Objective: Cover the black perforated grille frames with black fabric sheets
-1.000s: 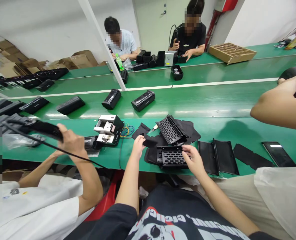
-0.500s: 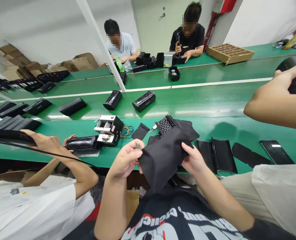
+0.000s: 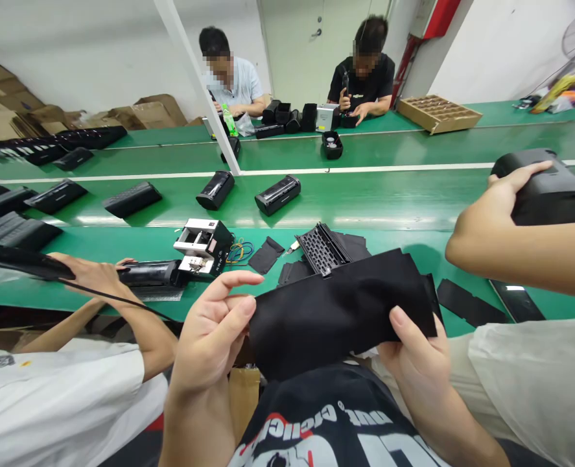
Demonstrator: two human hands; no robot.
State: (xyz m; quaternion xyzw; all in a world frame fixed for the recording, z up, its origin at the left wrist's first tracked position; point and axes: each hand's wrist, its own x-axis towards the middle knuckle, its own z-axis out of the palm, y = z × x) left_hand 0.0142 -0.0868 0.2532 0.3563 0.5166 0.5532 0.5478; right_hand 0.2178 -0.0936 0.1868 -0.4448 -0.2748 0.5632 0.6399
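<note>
A black sheet of fabric-like material point(image 3: 336, 308) is stretched between my hands, above the bench's front edge. My left hand point(image 3: 216, 324) pinches its left end between thumb and fingers, the index finger lifted a little. At the right end my right hand point(image 3: 416, 344) grips it, thumb on top and fingers beneath. Just beyond the sheet lies a black perforated grille frame point(image 3: 323, 250), resting by more flat black pieces point(image 3: 348, 245). A smaller black piece point(image 3: 266, 255) lies left of the frame. The sheet covers part of the bench behind it.
A white-and-black device point(image 3: 203, 246) with coiled wires stands to the left, near a co-worker's hands point(image 3: 90, 275). From the right, another co-worker's arm point(image 3: 496, 214) reaches in with a black speaker-like housing point(image 3: 554, 185). Black housings point(image 3: 277, 194) lie on the green conveyor. A phone point(image 3: 516, 299) lies right.
The sheet, crumpled and folded before, is now spread wide and flatter. My hands have moved apart and closer to me. The co-worker's arm on the right has come further in with the housing.
</note>
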